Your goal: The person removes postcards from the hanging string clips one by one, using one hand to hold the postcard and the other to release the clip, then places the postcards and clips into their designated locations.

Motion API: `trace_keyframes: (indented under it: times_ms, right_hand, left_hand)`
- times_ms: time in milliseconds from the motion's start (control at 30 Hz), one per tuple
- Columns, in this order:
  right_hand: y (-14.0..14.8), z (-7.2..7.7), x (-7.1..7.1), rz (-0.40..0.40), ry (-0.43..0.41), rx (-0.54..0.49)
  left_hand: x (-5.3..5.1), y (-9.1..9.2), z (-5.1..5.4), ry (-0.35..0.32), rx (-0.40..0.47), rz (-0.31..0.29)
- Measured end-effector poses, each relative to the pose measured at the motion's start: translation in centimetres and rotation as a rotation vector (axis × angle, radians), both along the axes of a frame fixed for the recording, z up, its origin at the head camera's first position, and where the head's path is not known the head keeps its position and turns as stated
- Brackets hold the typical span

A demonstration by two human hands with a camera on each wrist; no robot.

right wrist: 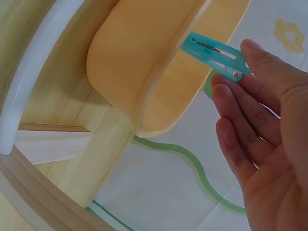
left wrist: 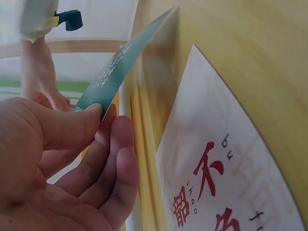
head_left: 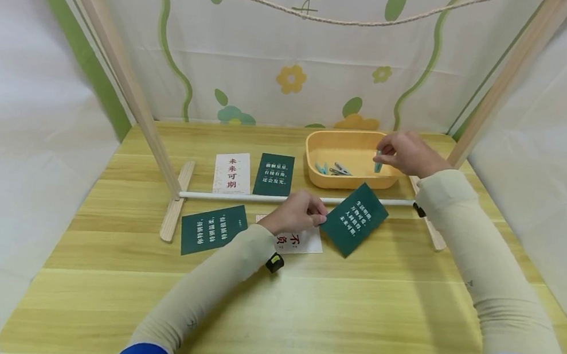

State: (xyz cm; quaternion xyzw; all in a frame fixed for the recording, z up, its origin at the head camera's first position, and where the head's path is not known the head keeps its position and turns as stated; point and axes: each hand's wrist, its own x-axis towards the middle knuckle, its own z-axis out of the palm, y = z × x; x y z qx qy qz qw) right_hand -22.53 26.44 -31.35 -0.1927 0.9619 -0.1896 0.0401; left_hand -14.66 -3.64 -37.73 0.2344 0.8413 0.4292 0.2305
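Observation:
Between thumb and fingers, my left hand [head_left: 296,213] pinches a dark green card [head_left: 354,219] with white writing by its left corner. The card is tilted up off the table in the left wrist view. My right hand [head_left: 410,154] holds a light blue clothespin [right wrist: 214,55] by one end, over the right side of a yellow basket [head_left: 318,140]. Several more clothespins [head_left: 336,170] lie inside that basket. Beneath my left hand lies a white card [left wrist: 202,144] with red characters, partly hidden in the head view.
A twine rope [head_left: 260,1] hangs across the top between two wooden posts [head_left: 132,86]. A white rod [head_left: 229,197] joins their feet. Another green card [head_left: 213,229] lies at left; a white card [head_left: 232,173] and a green card [head_left: 273,175] lie behind the rod.

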Motion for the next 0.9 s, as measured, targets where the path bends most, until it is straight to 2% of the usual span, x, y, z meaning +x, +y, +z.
trace_keyframes:
  times_ms: [200, 500, 733, 900]
  right_hand:
    - [0.2, -0.4, -0.2, -0.020, -0.037, 0.020]
    - [0.1, -0.4, -0.5, -0.040, -0.064, 0.013]
    - [-0.3, -0.3, -0.6, -0.044, -0.075, 0.020]
    - [-0.6, -0.3, -0.5, -0.055, -0.089, 0.028]
  left_hand:
    - [-0.1, 0.6, -0.3, 0.044, -0.027, -0.043]
    - [0.1, 2.2, -0.3, 0.213, -0.161, -0.063]
    - [0.1, 2.9, -0.5, 0.294, -0.237, -0.044]
    - [0.0, 3.1, -0.6, 0.359, -0.224, 0.000]
